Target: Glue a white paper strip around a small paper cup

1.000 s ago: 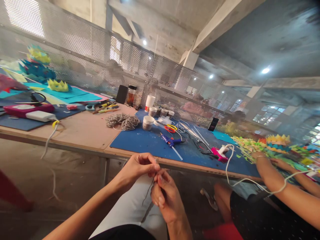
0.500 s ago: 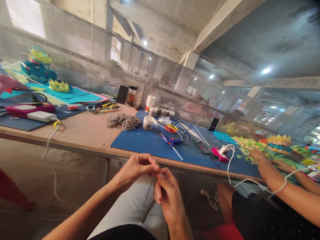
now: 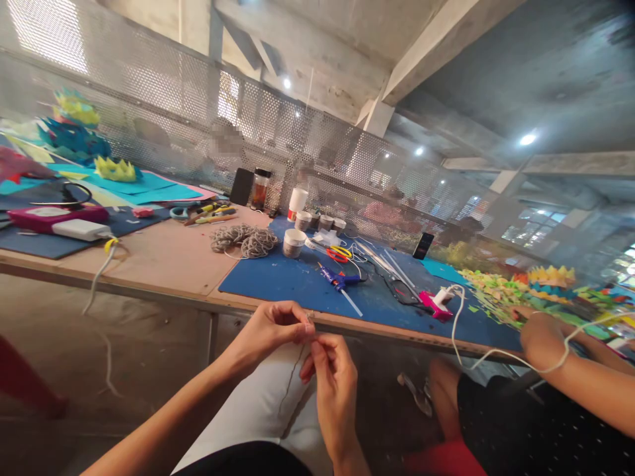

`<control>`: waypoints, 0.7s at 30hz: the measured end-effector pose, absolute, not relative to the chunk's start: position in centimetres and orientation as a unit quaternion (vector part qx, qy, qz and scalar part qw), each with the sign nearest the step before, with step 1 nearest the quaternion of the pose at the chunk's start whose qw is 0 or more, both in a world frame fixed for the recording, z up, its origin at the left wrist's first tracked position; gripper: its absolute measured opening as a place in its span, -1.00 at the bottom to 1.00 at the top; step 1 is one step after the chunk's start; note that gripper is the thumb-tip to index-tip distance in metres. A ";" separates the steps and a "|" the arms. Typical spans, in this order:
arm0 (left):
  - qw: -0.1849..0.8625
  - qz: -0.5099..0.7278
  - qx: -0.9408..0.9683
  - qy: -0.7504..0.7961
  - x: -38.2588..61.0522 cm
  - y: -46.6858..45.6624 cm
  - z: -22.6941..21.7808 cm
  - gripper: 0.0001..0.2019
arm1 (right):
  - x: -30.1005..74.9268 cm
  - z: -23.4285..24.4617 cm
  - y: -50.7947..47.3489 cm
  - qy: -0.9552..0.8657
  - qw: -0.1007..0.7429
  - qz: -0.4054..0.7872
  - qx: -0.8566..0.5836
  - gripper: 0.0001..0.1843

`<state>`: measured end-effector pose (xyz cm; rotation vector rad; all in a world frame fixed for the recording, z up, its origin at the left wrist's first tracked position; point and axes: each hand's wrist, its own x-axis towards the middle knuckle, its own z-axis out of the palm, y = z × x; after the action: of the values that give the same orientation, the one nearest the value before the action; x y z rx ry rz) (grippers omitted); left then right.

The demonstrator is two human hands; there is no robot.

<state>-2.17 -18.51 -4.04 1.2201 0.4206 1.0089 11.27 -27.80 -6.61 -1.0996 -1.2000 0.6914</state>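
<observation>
My left hand (image 3: 278,325) is closed in a pinch, thumb against forefinger, above my lap. A thin grey-brown cord (image 3: 292,380) hangs from its fingertips over my light trousers. My right hand (image 3: 332,380) meets it from the right, its thumb and forefinger pinched on the same spot of the cord and the other fingers curled. What lies right between the fingertips is mostly hidden; a small pale bit shows above the left thumb. On the table ahead lies a hank of similar grey cord (image 3: 243,240).
On the blue mat (image 3: 268,277) are a blue glue gun (image 3: 338,277), paper cups (image 3: 294,243), orange-handled scissors (image 3: 339,254) and a pink power strip (image 3: 436,305). Its white cable (image 3: 455,330) droops over the edge. At right, a co-worker's arm (image 3: 555,347) reaches across coloured paper pieces (image 3: 489,291).
My right hand has turned and shifted slightly, its fingers lifting at the left fingertips. The cord hangs a little further left. The co-worker's arm at right has moved.
</observation>
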 end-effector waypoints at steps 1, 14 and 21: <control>0.686 0.448 0.543 0.184 -2.1 -18.5 -4.0 -0.77 | 11.3 -6.6 -27.8 -0.520 0.634 0.326 -0.471 -0.73; 0.683 0.461 0.531 0.197 -1.9 -18.7 -3.6 -0.73 | 11.2 -6.7 -27.7 -0.525 0.636 0.298 -0.480 -0.73; 0.705 0.437 0.534 0.166 -2.2 -18.7 -3.8 -0.77 | 11.5 -6.6 -27.7 -0.453 0.607 0.538 -0.370 -0.71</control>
<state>-2.17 -18.68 -3.85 1.1870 0.3702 0.9706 11.54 -27.68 -6.63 -0.8562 -1.0466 1.2438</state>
